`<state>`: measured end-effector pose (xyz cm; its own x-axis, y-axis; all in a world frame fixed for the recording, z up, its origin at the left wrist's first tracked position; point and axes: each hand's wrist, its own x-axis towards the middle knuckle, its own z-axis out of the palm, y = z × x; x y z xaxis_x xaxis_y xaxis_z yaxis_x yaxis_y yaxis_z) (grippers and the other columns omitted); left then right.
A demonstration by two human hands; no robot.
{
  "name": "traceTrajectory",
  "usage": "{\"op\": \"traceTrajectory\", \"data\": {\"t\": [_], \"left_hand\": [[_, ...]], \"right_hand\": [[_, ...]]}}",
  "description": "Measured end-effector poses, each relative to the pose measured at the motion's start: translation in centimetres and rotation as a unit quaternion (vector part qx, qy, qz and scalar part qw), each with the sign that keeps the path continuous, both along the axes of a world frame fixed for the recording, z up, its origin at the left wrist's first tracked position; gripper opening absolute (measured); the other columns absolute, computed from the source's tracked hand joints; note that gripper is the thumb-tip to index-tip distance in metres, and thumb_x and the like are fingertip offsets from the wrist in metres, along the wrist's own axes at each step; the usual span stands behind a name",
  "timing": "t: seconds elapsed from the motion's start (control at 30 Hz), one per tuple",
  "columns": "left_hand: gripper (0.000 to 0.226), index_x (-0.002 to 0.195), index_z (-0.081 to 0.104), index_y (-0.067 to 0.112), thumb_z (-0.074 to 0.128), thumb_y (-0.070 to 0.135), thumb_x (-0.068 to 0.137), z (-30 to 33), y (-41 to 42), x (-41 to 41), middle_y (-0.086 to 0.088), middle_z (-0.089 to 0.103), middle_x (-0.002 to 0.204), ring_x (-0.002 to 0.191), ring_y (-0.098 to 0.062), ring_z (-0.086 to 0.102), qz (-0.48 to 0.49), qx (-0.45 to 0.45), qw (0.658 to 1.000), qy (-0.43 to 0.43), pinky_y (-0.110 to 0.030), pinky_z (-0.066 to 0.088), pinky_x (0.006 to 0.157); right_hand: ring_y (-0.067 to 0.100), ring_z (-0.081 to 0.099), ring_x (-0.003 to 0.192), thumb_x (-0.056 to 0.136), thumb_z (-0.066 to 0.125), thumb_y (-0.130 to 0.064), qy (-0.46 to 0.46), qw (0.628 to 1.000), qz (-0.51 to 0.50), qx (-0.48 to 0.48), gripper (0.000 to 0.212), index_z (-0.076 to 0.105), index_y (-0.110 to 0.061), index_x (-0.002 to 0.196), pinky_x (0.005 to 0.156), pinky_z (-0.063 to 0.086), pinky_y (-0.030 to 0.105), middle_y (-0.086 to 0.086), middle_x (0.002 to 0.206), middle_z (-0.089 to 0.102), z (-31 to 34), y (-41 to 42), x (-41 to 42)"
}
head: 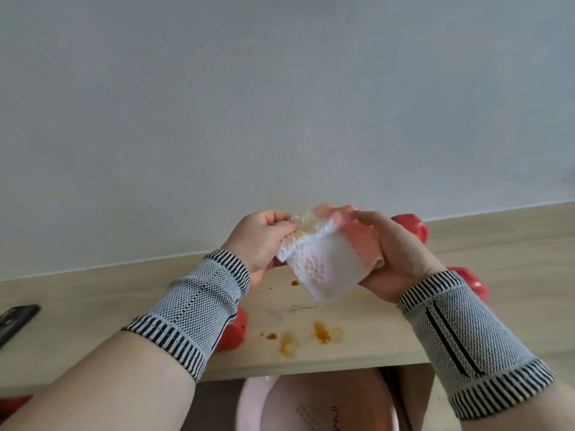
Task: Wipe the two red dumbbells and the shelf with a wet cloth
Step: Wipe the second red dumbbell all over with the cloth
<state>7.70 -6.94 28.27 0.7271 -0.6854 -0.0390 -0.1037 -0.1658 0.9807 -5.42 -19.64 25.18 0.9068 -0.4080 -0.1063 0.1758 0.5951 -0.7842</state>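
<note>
cloth: white and pink, folded, held above the shelf between both hands. left hand: pinches one edge. right hand: grips the other side. red dumbbell: on shelf behind right hand. second dumbbell: under left wrist. orange stains: on shelf. pink basin: below.

A room in a home, set up for exercise

A light wood-grain shelf against a plain white wall carries red dumbbells, with a pink plastic basin below.
</note>
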Motion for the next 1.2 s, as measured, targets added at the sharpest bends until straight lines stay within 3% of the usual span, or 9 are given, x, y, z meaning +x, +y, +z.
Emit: {"op": "traceTrajectory", "data": {"t": [0.17, 0.23, 0.33, 0.43, 0.6, 0.73, 0.8, 0.93, 1.2], "left_hand": [[0.08, 0.129, 0.055, 0.026, 0.081, 0.061, 0.062, -1.0, 2.1, 0.4, 0.004, 0.063, 0.125, 0.114, -0.011, 0.06, -0.083, 0.036, 0.992, -0.083, -0.035, 0.049, 0.096], [0.065, 0.123, 0.063, 0.029, 0.076, 0.058, 0.066, -1.4, 2.3, 0.7, 0.007, 0.068, 0.118, 0.11, -0.011, 0.064, -0.087, 0.075, 0.979, -0.166, -0.039, 0.051, 0.098], [0.015, 0.093, 0.071, 0.026, 0.062, 0.037, 0.092, -1.3, 2.6, 1.3, 0.003, 0.072, 0.095, 0.092, -0.015, 0.067, -0.054, 0.112, 0.955, -0.268, -0.034, 0.053, 0.087], [0.033, 0.065, 0.057, 0.017, 0.059, 0.029, 0.095, -0.7, 3.3, 2.0, 0.002, 0.049, 0.061, 0.059, -0.018, 0.046, -0.033, 0.108, 0.955, -0.274, -0.029, 0.035, 0.058], [0.046, 0.055, 0.038, 0.018, 0.062, 0.026, 0.093, -0.2, 4.1, 3.4, 0.006, 0.034, 0.052, 0.048, -0.012, 0.033, -0.029, 0.152, 0.947, -0.282, -0.028, 0.027, 0.05], [0.012, 0.095, 0.072, 0.009, 0.06, 0.014, 0.094, -0.1, 4.2, 3.6, -0.016, 0.073, 0.095, 0.09, -0.03, 0.068, -0.031, 0.045, 0.992, -0.111, -0.04, 0.053, 0.081], [0.027, 0.114, 0.067, 0.006, 0.06, 0.003, 0.088, 0.0, 4.3, 3.6, -0.019, 0.071, 0.103, 0.092, -0.031, 0.069, -0.057, -0.038, 0.996, 0.049, -0.041, 0.057, 0.079], [0.037, 0.113, 0.064, 0.007, 0.065, 0.025, 0.081, -0.3, 4.0, 3.4, -0.015, 0.065, 0.106, 0.095, -0.03, 0.064, -0.125, -0.079, 0.968, 0.204, -0.045, 0.054, 0.085], [0.026, 0.097, 0.071, 0.007, 0.069, 0.027, 0.08, -2.3, 2.7, 3.6, -0.012, 0.069, 0.094, 0.089, -0.028, 0.067, -0.051, -0.052, 0.966, 0.248, -0.044, 0.053, 0.09]], "right_hand": [[0.014, 0.06, 0.062, 0.089, 0.049, -0.012, 0.011, 0.999, 0.028, -0.025, 0.02, 0.067, -0.004, 0.091, 0.07, 0.042, 0.028, 0.007, 0.072, 0.065, 0.2, 1.9, 0.8], [0.011, 0.054, 0.046, 0.093, 0.039, 0.0, 0.019, 0.998, 0.029, -0.06, 0.025, 0.062, 0.005, 0.098, 0.056, 0.045, 0.025, 0.005, 0.056, 0.058, 0.5, 2.5, 1.1], [0.015, 0.047, 0.051, 0.085, 0.039, 0.013, 0.028, 0.992, 0.034, -0.12, 0.033, 0.064, 0.003, 0.104, 0.054, 0.046, 0.029, 0.012, 0.072, 0.053, 0.6, 3.3, 1.5], [0.019, 0.065, 0.071, 0.087, 0.052, 0.003, 0.11, 0.96, -0.034, -0.255, 0.021, 0.067, -0.007, 0.099, 0.067, 0.059, 0.038, 0.009, 0.085, 0.067, 0.2, 3.3, 2.0], [0.022, 0.061, 0.067, 0.082, 0.065, -0.015, 0.154, 0.88, -0.197, -0.403, 0.013, 0.065, -0.003, 0.077, 0.071, 0.056, 0.05, 0.013, 0.072, 0.066, -0.8, 2.9, 3.3], [0.028, 0.059, 0.077, 0.088, 0.062, -0.015, 0.014, 0.97, -0.088, -0.227, 0.017, 0.063, 0.002, 0.092, 0.074, 0.05, 0.044, 0.013, 0.081, 0.062, 0.4, 4.1, 3.9], [0.029, 0.062, 0.082, 0.085, 0.066, -0.019, -0.005, 0.985, -0.047, -0.168, 0.028, 0.065, 0.005, 0.1, 0.077, 0.049, 0.043, 0.017, 0.089, 0.065, 0.4, 4.1, 4.3], [0.035, 0.058, 0.091, 0.068, 0.063, -0.018, -0.015, 0.997, -0.016, -0.076, 0.049, 0.059, 0.013, 0.106, 0.084, 0.047, 0.047, 0.025, 0.099, 0.057, 0.4, 3.9, 4.5], [0.022, 0.054, 0.061, 0.074, 0.054, -0.009, -0.018, 0.995, -0.014, -0.095, 0.006, 0.053, -0.007, 0.069, 0.062, 0.046, 0.032, 0.009, 0.066, 0.054, 0.0, 4.1, 4.4]]}}
